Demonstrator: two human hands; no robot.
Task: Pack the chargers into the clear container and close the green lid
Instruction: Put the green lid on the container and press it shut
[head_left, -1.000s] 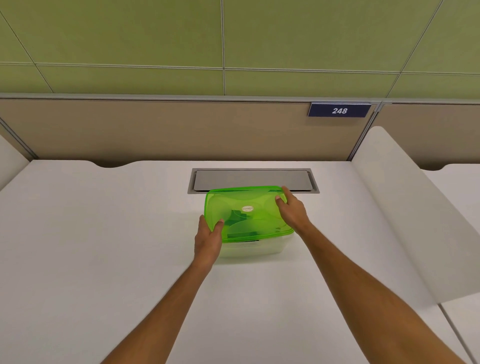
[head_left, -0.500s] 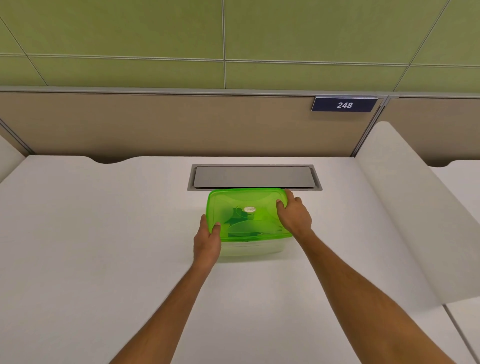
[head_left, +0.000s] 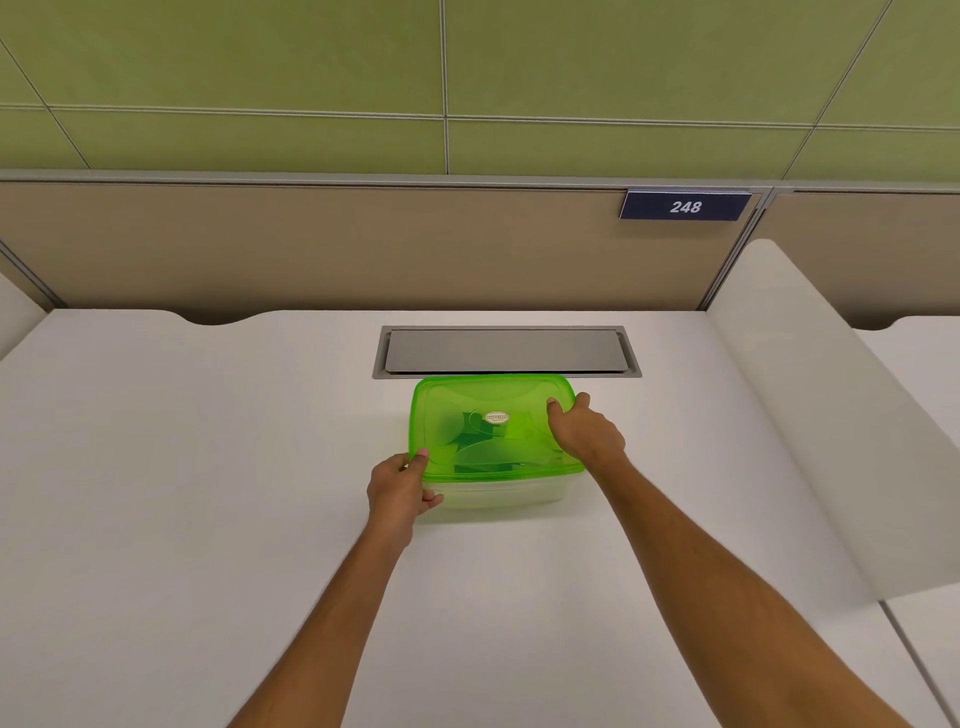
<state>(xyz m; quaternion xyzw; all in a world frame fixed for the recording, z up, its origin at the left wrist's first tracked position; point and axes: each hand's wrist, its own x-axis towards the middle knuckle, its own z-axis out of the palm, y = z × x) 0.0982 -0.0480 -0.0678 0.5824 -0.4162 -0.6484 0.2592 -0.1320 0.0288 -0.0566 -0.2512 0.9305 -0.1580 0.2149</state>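
Note:
A translucent green lid (head_left: 483, 415) lies flat on top of the clear container (head_left: 498, 493) at the middle of the white desk. Dark shapes of the chargers (head_left: 480, 454) show dimly through the lid. My left hand (head_left: 400, 491) grips the container's near left corner, thumb on the lid's edge and fingers against the clear wall. My right hand (head_left: 584, 431) rests on the lid's right side, thumb on top and fingers wrapped over the right rim.
A grey metal cable hatch (head_left: 506, 351) is set into the desk (head_left: 208, 467) just behind the container. A tan partition with a "248" sign (head_left: 684, 206) stands at the back. A white divider panel (head_left: 831, 441) rises on the right.
The lid has settled level onto the container. My left hand slid down from the lid's left edge to the container's near left corner. My right hand stayed on the right rim.

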